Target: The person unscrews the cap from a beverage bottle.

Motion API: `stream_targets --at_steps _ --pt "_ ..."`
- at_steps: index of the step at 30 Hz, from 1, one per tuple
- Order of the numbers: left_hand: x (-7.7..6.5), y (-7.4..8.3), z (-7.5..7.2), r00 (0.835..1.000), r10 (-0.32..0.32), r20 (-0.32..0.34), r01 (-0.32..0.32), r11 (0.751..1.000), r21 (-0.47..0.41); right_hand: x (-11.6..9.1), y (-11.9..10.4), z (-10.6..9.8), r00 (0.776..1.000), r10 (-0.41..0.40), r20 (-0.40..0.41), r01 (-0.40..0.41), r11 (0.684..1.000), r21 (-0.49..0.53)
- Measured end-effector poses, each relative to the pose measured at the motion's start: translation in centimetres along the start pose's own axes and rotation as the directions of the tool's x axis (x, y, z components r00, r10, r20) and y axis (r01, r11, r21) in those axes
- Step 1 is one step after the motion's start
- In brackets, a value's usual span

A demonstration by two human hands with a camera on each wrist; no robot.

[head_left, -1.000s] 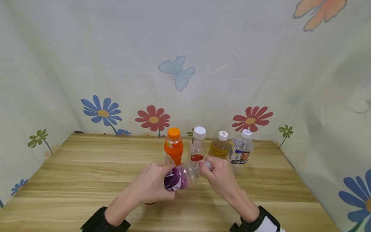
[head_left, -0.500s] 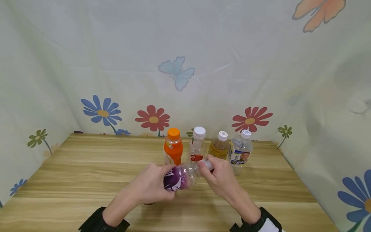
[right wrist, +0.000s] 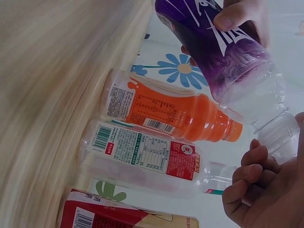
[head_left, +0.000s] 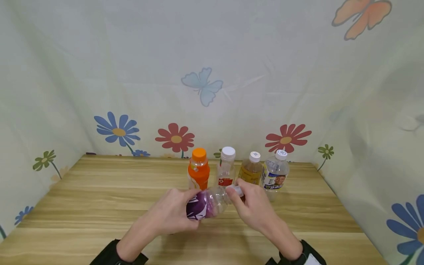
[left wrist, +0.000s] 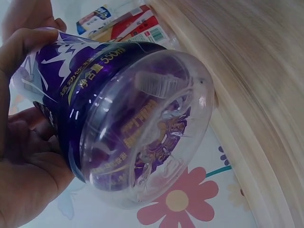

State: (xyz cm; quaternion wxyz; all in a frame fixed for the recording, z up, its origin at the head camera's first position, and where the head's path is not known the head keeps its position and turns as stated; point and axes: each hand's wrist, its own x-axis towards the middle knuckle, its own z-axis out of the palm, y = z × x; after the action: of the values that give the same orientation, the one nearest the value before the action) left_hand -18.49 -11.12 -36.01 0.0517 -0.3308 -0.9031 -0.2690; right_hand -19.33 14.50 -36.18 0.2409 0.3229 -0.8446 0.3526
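A clear plastic bottle (head_left: 216, 201) with a purple label is held tilted over the table, its neck pointing up to the right. My left hand (head_left: 173, 211) grips it round the label; the left wrist view shows the bottle's clear base (left wrist: 156, 128) facing that camera. At the other end my right hand (head_left: 253, 202) holds the pale cap (head_left: 237, 189) between thumb and curled fingers. In the right wrist view the cap (right wrist: 280, 137) sits at the neck, partly covered by the fingers. The bottle looks empty in its clear upper part.
Behind the hands, several bottles stand in a row: an orange-capped bottle (head_left: 198, 169), a white-capped bottle with a red label (head_left: 226, 167), a yellow-labelled bottle (head_left: 250, 169) and a clear blue-labelled bottle (head_left: 275, 171). A flowered cloth (head_left: 132, 92) hangs behind the wooden table (head_left: 99, 198).
The head view has tilted slightly, so the scene sits a little lower. My right thumb and fingers have shifted slightly around the cap; the left grip stays the same.
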Motion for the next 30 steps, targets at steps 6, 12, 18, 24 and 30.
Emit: stream_targets --at_steps 6,12,18,24,30 --pt "0.02 0.00 0.02 1.000 -0.004 0.002 0.004 1.000 -0.017 -0.06 -0.18 -0.34 0.999 0.028 0.024 -0.028 1.000 0.010" --pt "-0.04 0.09 -0.17 1.000 -0.024 0.014 0.024 1.000 -0.018 -0.05 -0.40 -0.59 0.998 0.046 0.047 -0.048 0.998 0.038" --pt "-0.19 -0.10 -0.31 1.000 -0.016 0.011 0.016 1.000 -0.016 -0.02 -0.51 -0.63 0.996 0.053 0.068 -0.057 0.997 0.058" --pt "-0.18 -0.13 -0.34 1.000 -0.016 0.017 0.017 1.000 -0.010 -0.01 -0.51 -0.62 0.996 0.057 0.070 -0.060 0.997 0.048" --pt "-0.12 -0.20 -0.34 1.000 -0.007 0.013 0.008 1.000 -0.011 0.04 -0.63 -0.72 0.995 0.066 0.070 -0.070 0.996 0.061"
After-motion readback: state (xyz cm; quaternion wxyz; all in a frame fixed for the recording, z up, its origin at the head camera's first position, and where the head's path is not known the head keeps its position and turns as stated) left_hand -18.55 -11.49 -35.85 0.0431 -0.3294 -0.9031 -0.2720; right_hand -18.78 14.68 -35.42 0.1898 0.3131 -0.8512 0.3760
